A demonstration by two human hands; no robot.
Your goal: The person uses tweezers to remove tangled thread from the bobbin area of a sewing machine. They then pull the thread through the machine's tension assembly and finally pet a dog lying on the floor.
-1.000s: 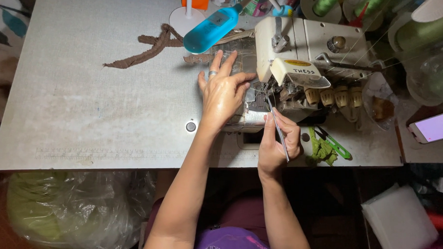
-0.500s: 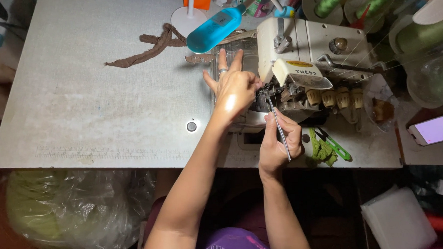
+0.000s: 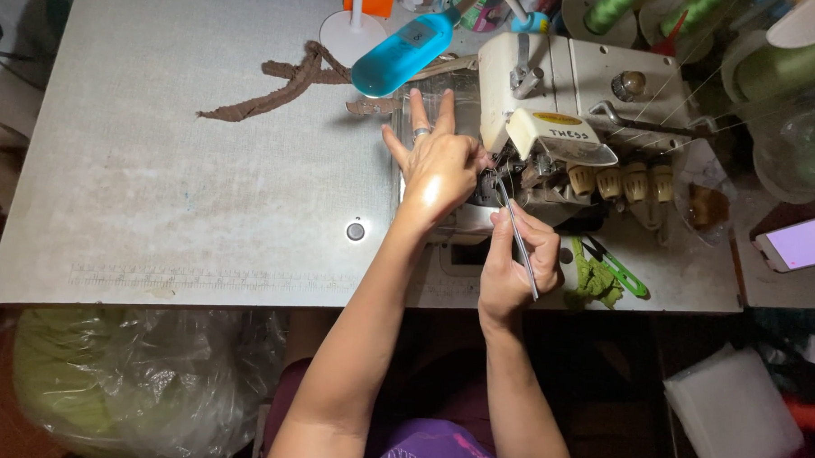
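Two hands meet at the needle area of a white serger [image 3: 584, 114], and everything else lies around them. Far left of the left hand [image 3: 437, 165] the tabletop [image 3: 154, 202] is bare and wide, with a brown fabric strip [image 3: 276, 85] up-left of it and a small round button [image 3: 356, 231] set into the surface just down-left of its wrist. That hand rests on the machine bed, ring and middle fingers spread flat, thumb and forefinger pinched at the needle; whether they hold thread is too small to tell. Just right and below, the right hand [image 3: 513, 266] is closed around slim tweezers [image 3: 516, 243], tips aimed up into the same spot. Judged from this, the work goes best with the left hand steadying and the tweezers moving in short strokes. Room is tight rightward: knobs [image 3: 618, 181], green snips [image 3: 617, 267] and the tabletop's front edge sit close to the right hand.
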